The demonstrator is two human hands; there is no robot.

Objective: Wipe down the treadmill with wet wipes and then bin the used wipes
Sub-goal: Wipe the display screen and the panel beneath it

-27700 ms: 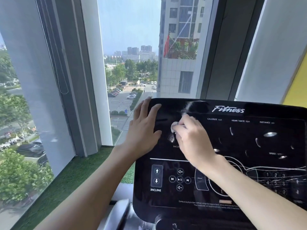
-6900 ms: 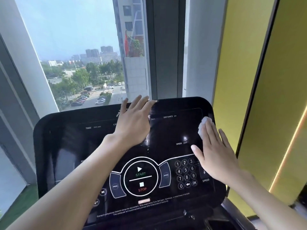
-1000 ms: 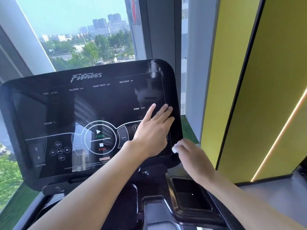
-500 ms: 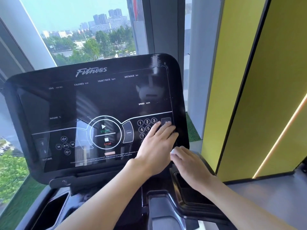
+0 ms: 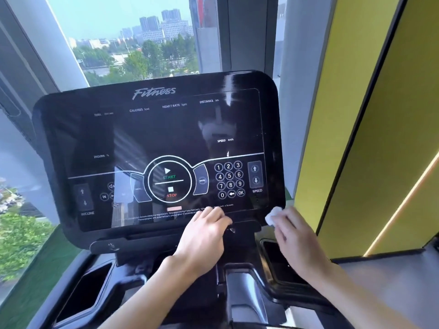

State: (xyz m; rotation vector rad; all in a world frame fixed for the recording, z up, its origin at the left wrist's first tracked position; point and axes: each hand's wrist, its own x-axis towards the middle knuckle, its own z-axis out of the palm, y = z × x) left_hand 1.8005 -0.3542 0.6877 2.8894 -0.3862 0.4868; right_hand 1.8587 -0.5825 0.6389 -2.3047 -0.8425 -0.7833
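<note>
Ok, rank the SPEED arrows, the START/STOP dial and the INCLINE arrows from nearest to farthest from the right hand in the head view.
From the right hand, holding the wipe:
1. SPEED arrows, right side of the console, just above the hand.
2. START/STOP dial, centre.
3. INCLINE arrows, far left.

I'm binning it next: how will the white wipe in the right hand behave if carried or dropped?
Probably floppy: the wipe bunches into a wad in the right hand. Likely light, being so small; unlikely to roll far.
</note>
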